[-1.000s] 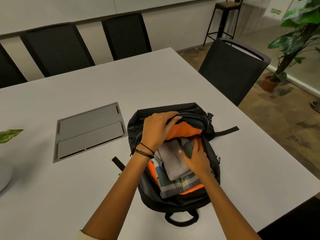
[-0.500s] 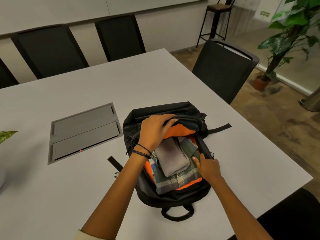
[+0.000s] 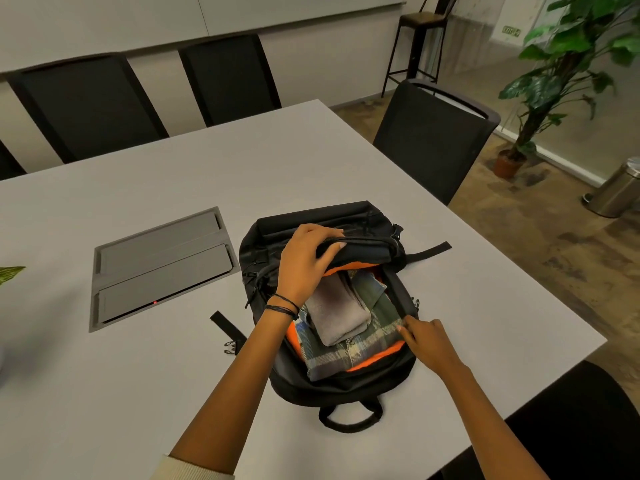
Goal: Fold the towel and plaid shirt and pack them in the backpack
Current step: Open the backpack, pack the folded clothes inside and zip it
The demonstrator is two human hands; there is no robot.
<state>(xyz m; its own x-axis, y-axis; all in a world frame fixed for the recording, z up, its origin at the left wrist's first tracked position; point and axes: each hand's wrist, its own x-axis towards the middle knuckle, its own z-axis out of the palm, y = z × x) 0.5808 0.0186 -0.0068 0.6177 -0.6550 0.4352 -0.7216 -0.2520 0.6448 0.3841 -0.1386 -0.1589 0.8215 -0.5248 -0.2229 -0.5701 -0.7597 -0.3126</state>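
- Black backpack [image 3: 341,393] lay open on the table [image 3: 346,161]; plaid shirt [image 3: 349,351] and grey towel [image 3: 334,315] sat inside.
- Your right hand [image 3: 427,339] pinched the opening's edge, probably to close it.
- Your left hand [image 3: 306,263] gripped the flap [image 3: 363,247], holding it up.

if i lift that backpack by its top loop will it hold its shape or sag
The backpack would probably sag: its black fabric walls look soft, and the left hand bends the flap easily. It likely stays light, holding only the towel and plaid shirt. Unzipped, the contents might slide out.
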